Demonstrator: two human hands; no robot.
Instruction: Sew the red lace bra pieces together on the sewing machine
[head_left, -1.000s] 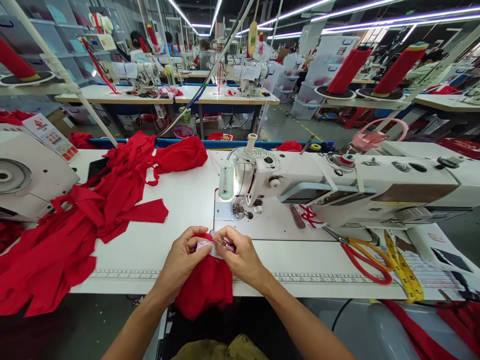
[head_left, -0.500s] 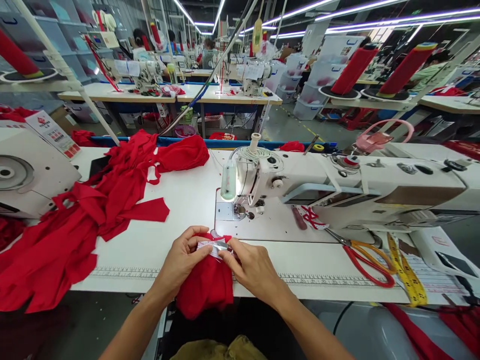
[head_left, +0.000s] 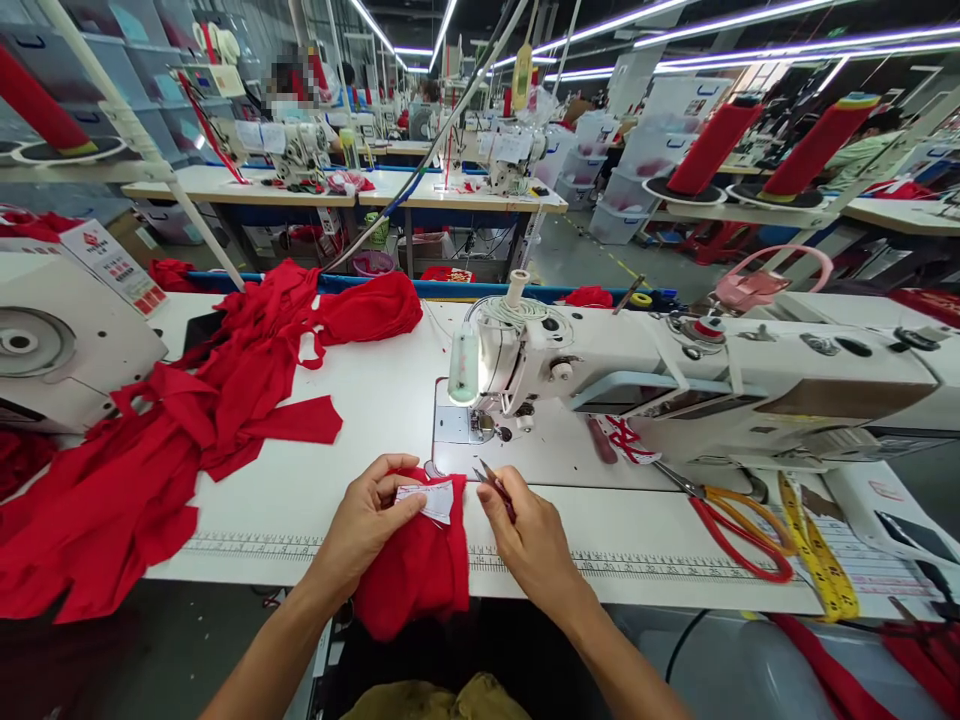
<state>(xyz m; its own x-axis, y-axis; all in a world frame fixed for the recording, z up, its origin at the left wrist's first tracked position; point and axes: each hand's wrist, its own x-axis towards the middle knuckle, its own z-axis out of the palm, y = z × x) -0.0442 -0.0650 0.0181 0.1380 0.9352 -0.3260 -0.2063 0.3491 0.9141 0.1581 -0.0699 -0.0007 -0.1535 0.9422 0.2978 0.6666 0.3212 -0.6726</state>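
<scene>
My left hand [head_left: 373, 512] is closed on a piece of red fabric [head_left: 411, 580] and pins a small white paper piece [head_left: 435, 500] with printed lines on top of it. The fabric hangs over the table's front edge toward my lap. To its right, my right hand [head_left: 525, 530] is closed around small thread snips [head_left: 495, 480], their two pointed blades apart and aimed up and left, away from the cloth. Just beyond both hands stands the white sewing machine [head_left: 525, 350], its lamp lit above the metal needle plate [head_left: 454, 424].
A heap of red fabric pieces [head_left: 172, 430] covers the table's left side. On the right lie scissors with orange and red handles [head_left: 739, 520] and a yellow tape measure [head_left: 817, 550]. A ruler strip [head_left: 622, 566] runs along the front edge. Red thread cones [head_left: 716, 145] stand behind the machine.
My right hand has moved right with the snips, off the paper and fabric, so the blades and paper show more plainly. My left hand keeps its hold in about the same place.
</scene>
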